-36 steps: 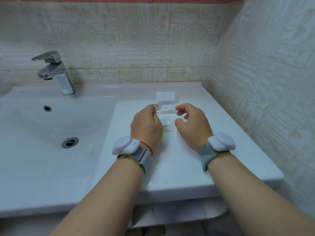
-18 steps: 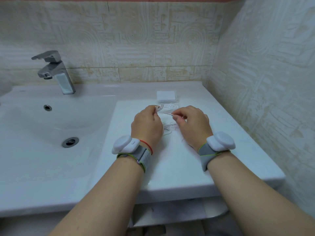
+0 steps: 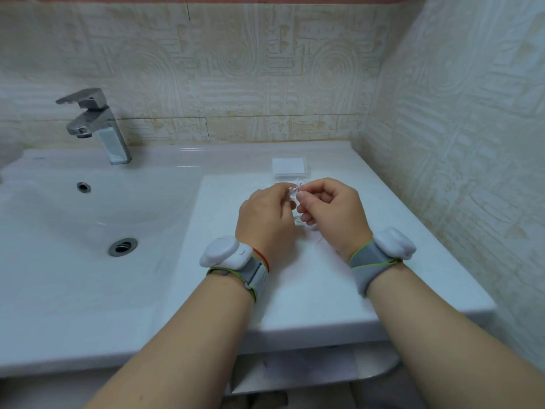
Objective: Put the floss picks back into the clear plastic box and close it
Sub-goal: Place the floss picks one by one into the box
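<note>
My left hand [image 3: 265,219] and right hand [image 3: 333,214] each pinch floss picks [image 3: 296,188], meeting just in front of the box [image 3: 290,166] on the counter [image 3: 324,284].

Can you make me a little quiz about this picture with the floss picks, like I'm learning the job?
1. True or false: the left hand and the right hand both hold floss picks.
2. Where is the clear plastic box? A) in the left hand B) on the counter, beyond the hands C) in the right hand
3. Fill in: the faucet stands on the person's ____ side.
Key: 1 true; 2 B; 3 left.
</note>
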The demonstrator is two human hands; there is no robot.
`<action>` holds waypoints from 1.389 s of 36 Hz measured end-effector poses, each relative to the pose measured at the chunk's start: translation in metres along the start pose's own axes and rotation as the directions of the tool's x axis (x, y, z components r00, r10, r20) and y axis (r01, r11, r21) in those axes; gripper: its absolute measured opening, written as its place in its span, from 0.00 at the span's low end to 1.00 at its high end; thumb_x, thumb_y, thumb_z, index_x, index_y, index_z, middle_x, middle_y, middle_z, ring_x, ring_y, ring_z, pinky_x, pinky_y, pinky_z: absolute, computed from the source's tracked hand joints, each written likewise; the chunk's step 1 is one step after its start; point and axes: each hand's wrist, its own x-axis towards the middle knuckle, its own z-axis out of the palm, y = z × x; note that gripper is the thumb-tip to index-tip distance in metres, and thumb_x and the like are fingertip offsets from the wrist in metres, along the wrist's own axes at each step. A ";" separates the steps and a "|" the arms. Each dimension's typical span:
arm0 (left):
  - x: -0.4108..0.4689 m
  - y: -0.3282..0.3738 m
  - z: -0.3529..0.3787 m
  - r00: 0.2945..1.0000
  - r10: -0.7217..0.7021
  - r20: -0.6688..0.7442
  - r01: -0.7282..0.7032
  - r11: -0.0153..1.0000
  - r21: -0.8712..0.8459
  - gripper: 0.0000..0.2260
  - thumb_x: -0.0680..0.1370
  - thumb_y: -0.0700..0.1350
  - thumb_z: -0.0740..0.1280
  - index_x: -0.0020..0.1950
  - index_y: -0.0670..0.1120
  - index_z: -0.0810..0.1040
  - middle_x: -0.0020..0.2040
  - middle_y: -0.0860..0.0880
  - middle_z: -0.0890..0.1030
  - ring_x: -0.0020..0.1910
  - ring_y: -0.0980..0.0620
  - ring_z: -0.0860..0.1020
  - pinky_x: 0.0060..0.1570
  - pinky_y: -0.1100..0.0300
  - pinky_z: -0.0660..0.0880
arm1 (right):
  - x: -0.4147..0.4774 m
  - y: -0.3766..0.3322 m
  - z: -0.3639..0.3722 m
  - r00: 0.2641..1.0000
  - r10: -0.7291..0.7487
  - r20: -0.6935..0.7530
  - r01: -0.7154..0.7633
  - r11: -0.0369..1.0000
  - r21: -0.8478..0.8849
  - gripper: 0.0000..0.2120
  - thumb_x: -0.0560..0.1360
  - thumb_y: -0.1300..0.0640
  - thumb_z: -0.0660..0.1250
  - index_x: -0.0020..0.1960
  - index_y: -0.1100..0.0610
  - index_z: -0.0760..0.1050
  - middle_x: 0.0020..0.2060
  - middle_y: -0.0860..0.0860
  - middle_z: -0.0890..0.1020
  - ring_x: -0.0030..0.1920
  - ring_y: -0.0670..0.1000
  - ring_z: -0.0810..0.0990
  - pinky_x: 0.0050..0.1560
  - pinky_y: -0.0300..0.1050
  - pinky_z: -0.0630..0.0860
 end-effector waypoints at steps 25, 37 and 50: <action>-0.002 -0.004 0.001 0.992 -0.084 0.096 0.108 0.951 -0.289 0.11 0.78 0.43 0.59 0.44 0.57 0.78 0.33 0.57 0.80 0.33 0.62 0.74 0.34 0.68 0.67 | 0.002 0.001 0.000 0.994 -0.101 -0.053 0.094 0.989 -0.115 0.06 0.73 0.58 0.71 0.41 0.48 0.80 0.35 0.48 0.81 0.33 0.53 0.76 0.40 0.49 0.76; -0.001 0.000 0.002 0.994 0.098 0.045 -0.102 0.989 0.107 0.07 0.78 0.39 0.61 0.48 0.43 0.79 0.44 0.46 0.83 0.46 0.41 0.77 0.46 0.48 0.73 | 0.006 0.004 -0.002 0.987 -0.092 -0.128 0.085 0.995 -0.055 0.08 0.74 0.62 0.69 0.41 0.51 0.76 0.32 0.50 0.80 0.30 0.46 0.79 0.36 0.39 0.75; -0.002 0.000 0.002 0.991 0.130 -0.013 -0.128 0.987 0.093 0.08 0.78 0.41 0.62 0.39 0.42 0.75 0.35 0.48 0.77 0.39 0.44 0.74 0.38 0.50 0.71 | 0.002 0.000 -0.001 0.998 -0.059 -0.008 0.059 0.998 0.015 0.07 0.77 0.62 0.67 0.45 0.52 0.80 0.33 0.50 0.82 0.29 0.43 0.78 0.33 0.34 0.74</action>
